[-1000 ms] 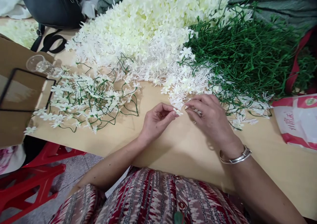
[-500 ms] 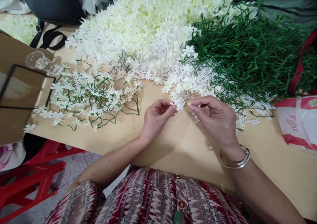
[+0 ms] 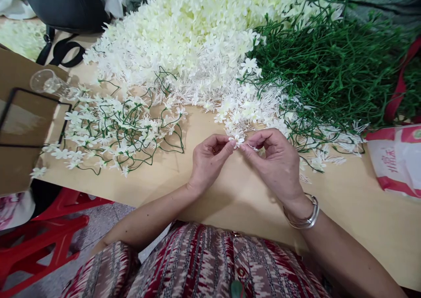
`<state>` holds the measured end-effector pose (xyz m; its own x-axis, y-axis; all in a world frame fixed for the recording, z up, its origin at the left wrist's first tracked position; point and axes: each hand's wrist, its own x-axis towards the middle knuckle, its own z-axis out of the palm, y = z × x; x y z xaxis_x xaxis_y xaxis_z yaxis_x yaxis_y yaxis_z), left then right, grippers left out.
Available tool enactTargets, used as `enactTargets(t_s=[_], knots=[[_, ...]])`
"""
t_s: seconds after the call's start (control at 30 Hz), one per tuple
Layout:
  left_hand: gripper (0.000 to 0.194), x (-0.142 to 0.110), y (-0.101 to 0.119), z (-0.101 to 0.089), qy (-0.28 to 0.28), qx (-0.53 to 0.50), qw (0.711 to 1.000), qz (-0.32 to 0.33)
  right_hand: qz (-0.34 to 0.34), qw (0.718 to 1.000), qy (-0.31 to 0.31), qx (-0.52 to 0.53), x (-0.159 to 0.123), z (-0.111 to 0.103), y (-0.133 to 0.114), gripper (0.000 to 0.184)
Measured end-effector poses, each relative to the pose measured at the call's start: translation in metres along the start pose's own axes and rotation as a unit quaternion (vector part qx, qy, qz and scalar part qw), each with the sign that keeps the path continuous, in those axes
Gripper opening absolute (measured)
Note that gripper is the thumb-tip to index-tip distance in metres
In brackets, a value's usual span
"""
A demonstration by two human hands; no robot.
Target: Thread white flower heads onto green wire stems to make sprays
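Between my two hands is a small white artificial flower. My left hand pinches it between thumb and forefinger. The fingertips of my right hand meet the flower from the other side, closed on a thin white piece like a flower stamen, partly hidden by the fingers. Just beyond the hands lie loose white flowers and thin white stamens, in front of a large heap of cream-white petals. Green plastic stems are piled to the right of it.
On the left, white flowers joined to green stems lie by a clear plastic cup and a cardboard box with a black wire frame. A black bag stands behind. A red-and-white packet sits at right; red stools are below.
My right hand has moved left, so its fingertips now meet the flower at my left fingers. My left hand has stayed almost in place.
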<state>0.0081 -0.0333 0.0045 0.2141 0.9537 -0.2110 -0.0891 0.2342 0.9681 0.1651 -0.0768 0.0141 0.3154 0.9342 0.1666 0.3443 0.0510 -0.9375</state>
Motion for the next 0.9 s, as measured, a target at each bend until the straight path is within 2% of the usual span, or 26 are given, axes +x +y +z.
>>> enactTargets(t_s=[0.27,0.4,0.47,0.63,0.77,0.9], knots=[[0.048,-0.001,0.000,-0.003,-0.003,-0.004,1.000,0.014,0.010,1.000,-0.013,-0.008,0.005,-0.008,0.003,0.013],[0.049,-0.001,0.001,-0.004,-0.001,-0.012,1.000,0.011,0.016,0.998,-0.045,-0.028,0.007,-0.013,0.003,0.012],[0.049,-0.001,0.001,-0.004,0.001,-0.025,1.000,0.006,0.004,0.998,-0.051,-0.047,0.008,-0.016,0.003,0.010],[0.048,0.001,-0.002,-0.005,-0.007,-0.062,0.998,0.014,-0.084,0.989,-0.002,-0.125,0.009,-0.020,0.001,0.010],[0.040,0.000,-0.004,-0.005,-0.021,-0.056,0.998,0.031,-0.116,0.985,-0.045,-0.120,0.005,-0.013,-0.002,0.016],[0.040,-0.002,-0.001,-0.004,-0.024,-0.041,0.999,0.014,-0.097,0.990,-0.070,-0.080,0.001,-0.005,-0.003,0.011]])
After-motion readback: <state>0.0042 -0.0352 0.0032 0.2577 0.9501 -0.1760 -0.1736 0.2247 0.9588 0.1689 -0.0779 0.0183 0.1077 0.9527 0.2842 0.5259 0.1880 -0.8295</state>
